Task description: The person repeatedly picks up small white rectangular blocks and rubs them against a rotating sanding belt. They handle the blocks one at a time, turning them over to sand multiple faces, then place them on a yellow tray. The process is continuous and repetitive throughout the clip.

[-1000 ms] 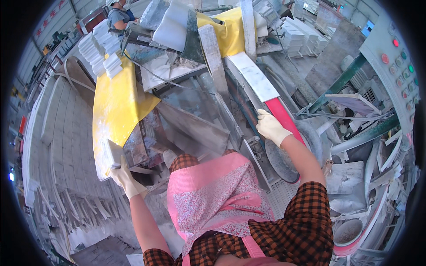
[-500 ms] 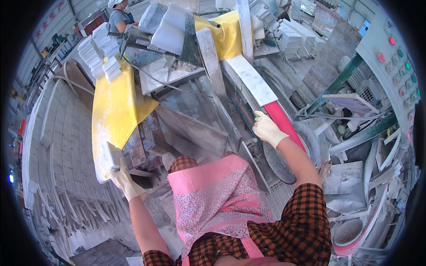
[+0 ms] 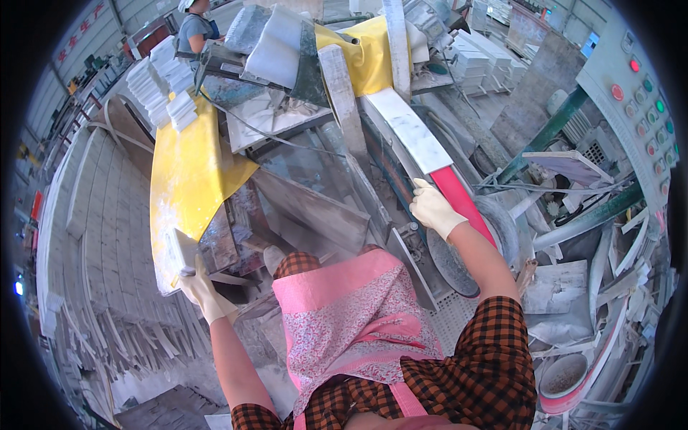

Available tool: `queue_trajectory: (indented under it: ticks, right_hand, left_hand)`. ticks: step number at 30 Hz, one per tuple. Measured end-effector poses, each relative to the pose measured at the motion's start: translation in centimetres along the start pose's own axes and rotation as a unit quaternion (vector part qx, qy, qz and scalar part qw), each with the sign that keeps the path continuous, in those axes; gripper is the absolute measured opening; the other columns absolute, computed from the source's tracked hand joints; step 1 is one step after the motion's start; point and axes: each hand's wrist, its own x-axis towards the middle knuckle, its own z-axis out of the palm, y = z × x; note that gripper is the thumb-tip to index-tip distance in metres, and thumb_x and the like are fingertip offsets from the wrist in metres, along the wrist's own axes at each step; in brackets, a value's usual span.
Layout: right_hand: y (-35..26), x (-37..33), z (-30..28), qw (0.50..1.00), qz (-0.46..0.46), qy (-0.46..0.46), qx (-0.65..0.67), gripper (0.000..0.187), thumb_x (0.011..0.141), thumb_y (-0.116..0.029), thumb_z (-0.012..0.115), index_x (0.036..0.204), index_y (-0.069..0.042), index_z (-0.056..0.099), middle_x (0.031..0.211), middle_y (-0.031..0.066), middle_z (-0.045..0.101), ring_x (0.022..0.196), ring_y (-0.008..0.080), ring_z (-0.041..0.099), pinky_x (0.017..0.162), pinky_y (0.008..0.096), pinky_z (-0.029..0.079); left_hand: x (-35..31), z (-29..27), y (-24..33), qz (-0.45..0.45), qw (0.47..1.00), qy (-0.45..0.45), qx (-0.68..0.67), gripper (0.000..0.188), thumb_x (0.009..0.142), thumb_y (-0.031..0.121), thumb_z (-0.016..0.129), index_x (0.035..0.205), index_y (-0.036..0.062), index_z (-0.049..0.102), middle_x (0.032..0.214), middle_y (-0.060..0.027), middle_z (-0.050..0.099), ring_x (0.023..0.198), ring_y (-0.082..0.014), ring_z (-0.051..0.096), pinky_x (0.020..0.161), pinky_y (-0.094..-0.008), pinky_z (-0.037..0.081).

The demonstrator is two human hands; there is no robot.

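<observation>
My left hand (image 3: 204, 292), in a cream glove, is closed on the near end of a small stack of thin white stone tiles (image 3: 182, 251), which rests on a yellow sheet (image 3: 183, 183). My right hand (image 3: 434, 209), gloved alike, lies with fingers bent over the left edge of a narrow red belt (image 3: 466, 206). Anything in those fingers is hidden. Beyond the right hand, a long white marble strip (image 3: 408, 132) with grey veins lies along the belt, its far end under a hanging yellow cover (image 3: 369, 57).
A control panel (image 3: 645, 107) with coloured buttons stands at the right. Stacked white tiles (image 3: 147, 89) sit at the far left, near another person (image 3: 193, 32). Long stone strips (image 3: 107, 215) line the left. Broken offcuts (image 3: 555, 287) and a round bucket (image 3: 566, 376) are at the right.
The marble strip seems to have slid very slightly toward me along the belt. Both hands stay almost in place, the left still on its tiles.
</observation>
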Motion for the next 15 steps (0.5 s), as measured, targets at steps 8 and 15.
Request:
queue_trajectory:
  ticks: [8,15]
  right_hand:
    - [-0.3,0.1,-1.3,0.999,0.007,-0.037,-0.005,0.019,0.082,-0.013,0.061,0.077,-0.011,0.079,0.083,0.0071,0.077,0.096,0.0202,0.070,0.121,0.0386,0.031]
    - [-0.3,0.1,-0.5,0.999,0.008,-0.041,-0.012,0.019,0.082,-0.013,0.061,0.077,-0.012,0.079,0.084,0.0068,0.077,0.096,0.0200,0.070,0.121,0.0386,0.030]
  left_hand:
    - [-0.5,-0.5,1.0,-0.006,1.000,-0.016,0.012,0.056,0.083,0.042,0.082,0.105,-0.0084,0.069,0.092,-0.0194,0.074,0.084,-0.0299,0.070,0.080,-0.0392,0.052]
    - [0.0,-0.1,-0.1,0.000,1.000,-0.007,0.013,0.057,0.084,0.041,0.081,0.109,-0.0089,0.069,0.101,-0.0219,0.073,0.093,-0.0318,0.070,0.087,-0.0396,0.051]
